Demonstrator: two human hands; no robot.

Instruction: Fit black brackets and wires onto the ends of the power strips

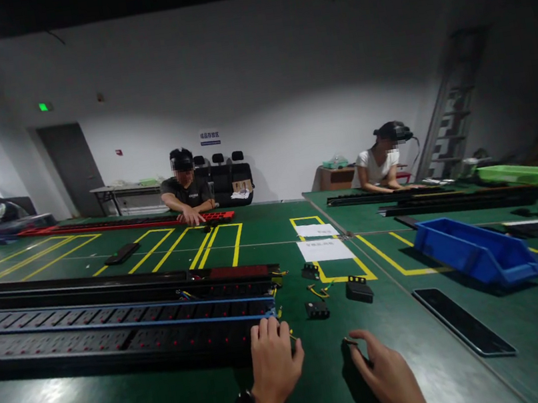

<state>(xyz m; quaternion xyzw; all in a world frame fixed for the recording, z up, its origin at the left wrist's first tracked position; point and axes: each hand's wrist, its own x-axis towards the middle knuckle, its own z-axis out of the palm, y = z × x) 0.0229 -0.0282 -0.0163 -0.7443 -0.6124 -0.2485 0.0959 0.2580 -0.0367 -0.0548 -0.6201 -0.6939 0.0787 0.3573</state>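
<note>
My left hand, with a dark watch at the wrist, has its fingers curled over the right end of the nearest black power strip. Its thumb is beside a short yellow wire at that end. To the right, just above the green table, my right hand pinches a small dark piece between thumb and forefinger; what it is cannot be made out. Beyond the hands lie small black blocks and a few yellow-green wires. More long black strips with blue edges lie behind the nearest one.
On the right are a blue bin and a dark phone-like slab. White paper sheets lie mid-table among yellow tape outlines. Across the table, people work at a red strip and black strips. A green tray stands far right.
</note>
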